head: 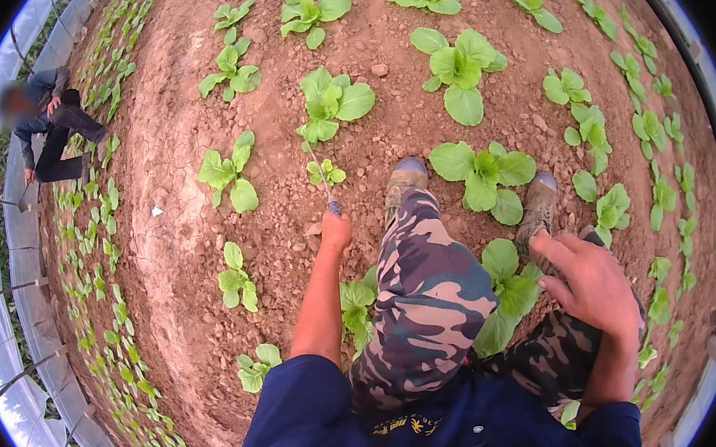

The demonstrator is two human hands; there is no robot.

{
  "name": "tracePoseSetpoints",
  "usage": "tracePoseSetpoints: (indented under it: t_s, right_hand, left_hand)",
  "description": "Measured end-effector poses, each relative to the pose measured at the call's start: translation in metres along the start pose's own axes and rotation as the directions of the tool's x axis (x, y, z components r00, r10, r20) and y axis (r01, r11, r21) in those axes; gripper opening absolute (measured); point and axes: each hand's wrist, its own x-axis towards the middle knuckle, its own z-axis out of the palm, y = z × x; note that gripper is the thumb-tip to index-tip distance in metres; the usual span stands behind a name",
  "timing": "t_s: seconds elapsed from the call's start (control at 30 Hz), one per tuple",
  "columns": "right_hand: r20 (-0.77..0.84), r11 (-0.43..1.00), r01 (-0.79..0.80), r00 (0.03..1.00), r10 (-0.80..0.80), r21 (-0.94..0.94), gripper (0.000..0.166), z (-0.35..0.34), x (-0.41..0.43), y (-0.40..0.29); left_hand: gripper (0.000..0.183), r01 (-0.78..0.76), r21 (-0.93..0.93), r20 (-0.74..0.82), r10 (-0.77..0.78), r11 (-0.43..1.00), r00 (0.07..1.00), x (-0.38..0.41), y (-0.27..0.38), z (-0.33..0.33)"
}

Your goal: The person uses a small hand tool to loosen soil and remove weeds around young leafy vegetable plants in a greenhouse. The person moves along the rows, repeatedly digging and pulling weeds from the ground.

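Note:
My left hand is closed around the grey handle of a thin-shafted hand tool. The shaft reaches forward over a small leafy seedling, towards a larger leafy green plant. I cannot make out the tool's working end. My right hand is over my bent right leg in camouflage trousers, thumb and forefinger apart, with nothing seen in it. Just left of it grows a broad-leaved plant, partly hidden by my left leg.
Rows of leafy plants stand in crumbly brown soil. Between my shoes is another plant. A white scrap lies on a bare strip. Far left, another person sits low beside plastic sheeting.

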Motion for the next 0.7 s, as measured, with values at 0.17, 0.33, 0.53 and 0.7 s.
tracePoseSetpoints:
  t_s: [0.17,0.33,0.53,0.7]
  right_hand:
    - [-0.011,1.000,-0.009,1.000,0.009,0.024,0.048,-0.003,-0.002,-0.003]
    - [-0.007,0.999,-0.019,1.000,0.019,0.043,0.048,0.001,-0.001,-0.001]
    - [-0.025,0.998,-0.032,0.999,0.033,0.055,0.048,0.003,-0.004,0.002]
    - [0.017,0.997,-0.072,0.997,0.072,0.027,0.047,-0.002,-0.003,0.002]
  left_hand:
    - [0.039,-0.056,0.141,0.091,0.043,0.988,0.995,0.021,-0.061,-0.001]
    - [0.041,-0.084,0.285,0.088,0.061,0.955,0.994,-0.007,-0.037,-0.009]
    - [0.043,-0.132,0.275,0.094,0.110,0.952,0.989,-0.035,-0.018,0.002]
    - [0.037,-0.190,0.311,0.152,0.149,0.931,0.977,-0.047,-0.008,-0.018]
